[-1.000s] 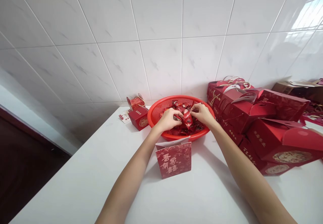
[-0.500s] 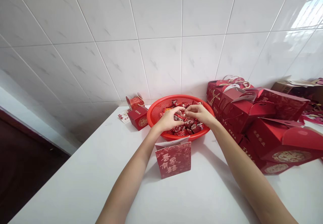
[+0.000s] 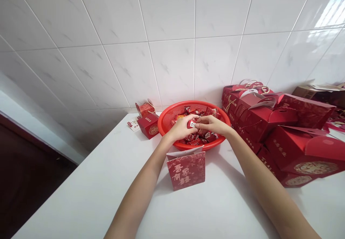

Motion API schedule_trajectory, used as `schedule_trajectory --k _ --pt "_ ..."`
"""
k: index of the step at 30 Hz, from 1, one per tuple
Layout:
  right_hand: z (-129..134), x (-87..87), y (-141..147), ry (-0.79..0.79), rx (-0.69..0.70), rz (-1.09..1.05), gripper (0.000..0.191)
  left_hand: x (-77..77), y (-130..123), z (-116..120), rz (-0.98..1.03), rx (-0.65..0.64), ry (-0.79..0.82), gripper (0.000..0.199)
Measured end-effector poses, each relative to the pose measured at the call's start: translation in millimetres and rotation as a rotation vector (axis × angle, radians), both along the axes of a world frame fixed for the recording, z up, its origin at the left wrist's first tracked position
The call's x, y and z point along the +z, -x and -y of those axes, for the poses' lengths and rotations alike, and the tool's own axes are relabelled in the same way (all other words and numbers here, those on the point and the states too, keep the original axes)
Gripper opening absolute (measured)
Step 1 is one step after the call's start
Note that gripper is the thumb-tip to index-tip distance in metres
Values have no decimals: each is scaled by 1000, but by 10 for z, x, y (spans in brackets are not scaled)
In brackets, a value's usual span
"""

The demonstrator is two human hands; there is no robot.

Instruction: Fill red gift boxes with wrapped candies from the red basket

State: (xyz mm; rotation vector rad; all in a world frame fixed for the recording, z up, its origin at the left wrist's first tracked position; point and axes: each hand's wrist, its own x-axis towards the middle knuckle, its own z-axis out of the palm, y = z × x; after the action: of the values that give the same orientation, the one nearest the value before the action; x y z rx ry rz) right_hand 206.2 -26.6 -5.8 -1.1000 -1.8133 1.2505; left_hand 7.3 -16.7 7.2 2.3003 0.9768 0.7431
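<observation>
A red perforated basket [image 3: 168,118] full of red-wrapped sweets [image 3: 194,142] stands against the wall. Over it, my left hand [image 3: 182,127] curls its fingers round a small red sweet with a white label [image 3: 192,124]. Beside it, my right hand [image 3: 212,124] has thumb and fingertips pressed together at the label side of that sweet; whether it grips anything of its own is hidden. In front of the basket, between my forearms, an upright red box [image 3: 186,170] with pale lettering has its top flaps raised.
Many red gift boxes [image 3: 280,120] are stacked on the right side of the white table [image 3: 107,181]. A small red box [image 3: 148,125], a red cylinder [image 3: 145,108] and a card [image 3: 134,124] lie left of the basket. A cardboard box [image 3: 307,91] is far right.
My hands have come together over the basket, and a labelled red sweet now shows between them. The right fingers are lower than before. The view has shifted slightly.
</observation>
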Motion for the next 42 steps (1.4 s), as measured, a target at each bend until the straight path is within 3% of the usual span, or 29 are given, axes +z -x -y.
schedule_trajectory --k 3,6,9,13,24,28,36,42 --pt "-3 5 -8 -38 -69 -13 53 -17 -1 -12 48 -1 -7 60" --pt "0 16 -5 -44 -200 -62 56 -31 -6 -25 6 56 90 70" --pt "8 29 0 -94 -314 -104 58 -34 -16 -32 -222 99 164 59" --pt "18 41 -1 -161 -379 -133 55 -35 -35 -36 -486 76 109 54" --pt "23 48 10 -69 -446 -260 42 -8 -85 -16 -742 -18 64 8" --pt "25 57 0 -15 -444 -344 35 5 -93 2 -780 -40 51 2" --pt "15 69 -3 38 -443 -396 24 -20 -87 12 -742 14 76 9" --pt "27 79 7 56 -475 -436 23 0 -75 39 -622 86 67 7"
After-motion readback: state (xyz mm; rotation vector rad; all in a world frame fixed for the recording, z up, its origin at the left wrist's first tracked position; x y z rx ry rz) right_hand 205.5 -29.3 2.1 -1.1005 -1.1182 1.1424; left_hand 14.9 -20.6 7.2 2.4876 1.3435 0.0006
